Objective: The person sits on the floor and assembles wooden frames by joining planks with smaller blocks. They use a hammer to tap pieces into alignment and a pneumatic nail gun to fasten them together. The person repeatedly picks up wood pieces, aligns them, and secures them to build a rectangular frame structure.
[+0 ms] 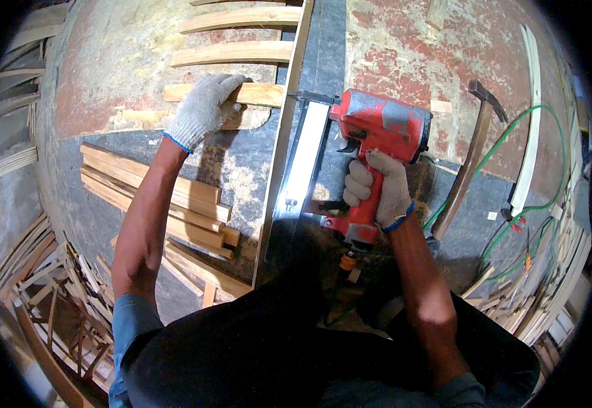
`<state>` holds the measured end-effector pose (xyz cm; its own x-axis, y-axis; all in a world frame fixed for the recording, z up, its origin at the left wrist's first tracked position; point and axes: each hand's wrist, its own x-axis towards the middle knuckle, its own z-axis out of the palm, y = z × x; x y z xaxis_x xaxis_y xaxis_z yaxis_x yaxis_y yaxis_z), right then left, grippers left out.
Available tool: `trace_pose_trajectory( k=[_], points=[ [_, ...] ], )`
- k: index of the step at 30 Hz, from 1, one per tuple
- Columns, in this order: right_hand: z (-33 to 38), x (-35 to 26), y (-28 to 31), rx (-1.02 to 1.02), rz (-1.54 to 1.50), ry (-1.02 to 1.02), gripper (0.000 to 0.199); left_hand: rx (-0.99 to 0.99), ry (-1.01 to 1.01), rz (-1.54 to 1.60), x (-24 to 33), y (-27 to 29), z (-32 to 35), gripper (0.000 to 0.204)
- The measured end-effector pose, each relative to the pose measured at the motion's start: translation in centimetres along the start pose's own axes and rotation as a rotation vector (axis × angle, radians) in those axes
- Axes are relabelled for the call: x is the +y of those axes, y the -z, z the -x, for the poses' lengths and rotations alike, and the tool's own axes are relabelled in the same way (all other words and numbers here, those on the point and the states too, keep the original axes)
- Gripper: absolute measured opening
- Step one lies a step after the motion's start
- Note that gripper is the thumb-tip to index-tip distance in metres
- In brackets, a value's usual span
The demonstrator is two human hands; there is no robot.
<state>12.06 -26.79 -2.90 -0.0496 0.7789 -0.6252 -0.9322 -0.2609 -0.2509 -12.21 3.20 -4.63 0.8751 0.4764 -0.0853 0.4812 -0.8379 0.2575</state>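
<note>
My left hand [203, 109], in a pale knit glove with a blue cuff, grips a short wooden slat [265, 94]. The slat's right end meets a long, narrow wooden rail [280, 153] that runs from near to far. In my right hand [392, 187], gloved the same way, is the handle of a worn red nail gun [381, 122]. Its nose is at the rail, close to the slat's end. A silvery magazine [305, 160] extends back toward me along the rail. Farther off, two more slats [235, 53] [241, 19] also meet the rail.
Loose wooden strips [157, 183] lie stacked by my left forearm. A claw hammer [469, 160] rests right of the nail gun, near a green hose [562, 146] and a long pale strip [530, 129]. Scrap wood [65, 285] is heaped at the left edge.
</note>
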Motion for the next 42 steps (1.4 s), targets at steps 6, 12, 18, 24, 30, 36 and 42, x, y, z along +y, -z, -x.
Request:
trace_pose_trajectory(
  k=[6, 12, 18, 24, 30, 36, 42],
  points=[
    [-0.4, 0.6, 0.9, -0.072, -0.1, -0.05, 0.017, 0.091, 0.009, 0.05, 0.8, 0.1, 0.1, 0.042],
    [0.0, 0.3, -0.4, 0.012, -0.078, -0.051, 0.019, -0.044, 0.05, 0.02, 0.3, 0.4, -0.4, 0.062],
    [-0.2, 0.4, 0.3, -0.032, -0.113, -0.09, 0.019, 0.029, 0.017, 0.057, 0.7, 0.3, -0.1, 0.054],
    [-0.1, 0.3, 0.1, -0.046, -0.065, -0.068, 0.02, 0.023, 0.028, 0.046, 0.7, 0.0, -0.2, 0.05],
    [0.5, 0.0, -0.7, 0.017, -0.035, -0.082, 0.02, 0.101, -0.043, 0.02, 0.2, -0.2, -0.1, 0.046],
    [0.3, 0.0, -0.4, -0.008, -0.031, -0.081, 0.019, 0.006, 0.015, 0.025, 0.0, 0.2, -0.3, 0.045],
    [0.7, -0.2, -1.2, 0.027, -0.034, -0.096, 0.019, -0.053, 0.029, 0.02, 0.0, 0.3, -0.7, 0.063]
  ],
)
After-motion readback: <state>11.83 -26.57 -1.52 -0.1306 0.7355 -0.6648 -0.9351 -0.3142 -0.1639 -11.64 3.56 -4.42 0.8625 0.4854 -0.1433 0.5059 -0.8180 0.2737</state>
